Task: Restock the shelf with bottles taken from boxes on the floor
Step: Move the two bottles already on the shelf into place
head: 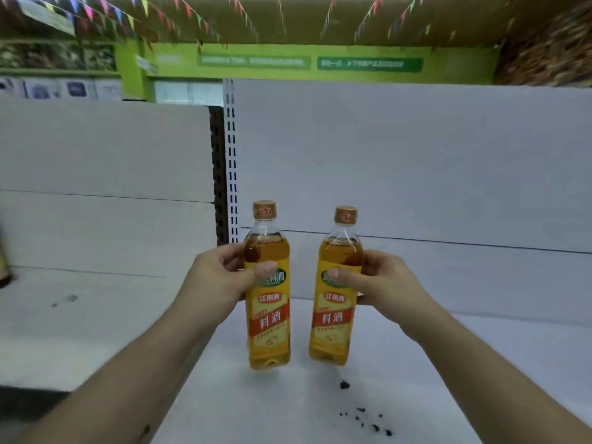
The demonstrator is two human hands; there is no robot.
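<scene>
Shelf (448,363), left hand (217,277) grips left bottle (269,328), right hand (384,283) right bottle (331,328) (thumbs forward)

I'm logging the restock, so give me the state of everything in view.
left bottle: capped, full, roughly upright, in the left grip.
right bottle: capped, full, roughly upright, in the right grip.
left grip: curled round its bottle.
right grip: curled round its bottle.
shelf: dark specks near the front.

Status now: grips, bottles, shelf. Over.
Left grip holds left cooking-wine bottle; right grip holds right cooking-wine bottle. Both upright, over white shelf. Dark specks on shelf, near side.
</scene>
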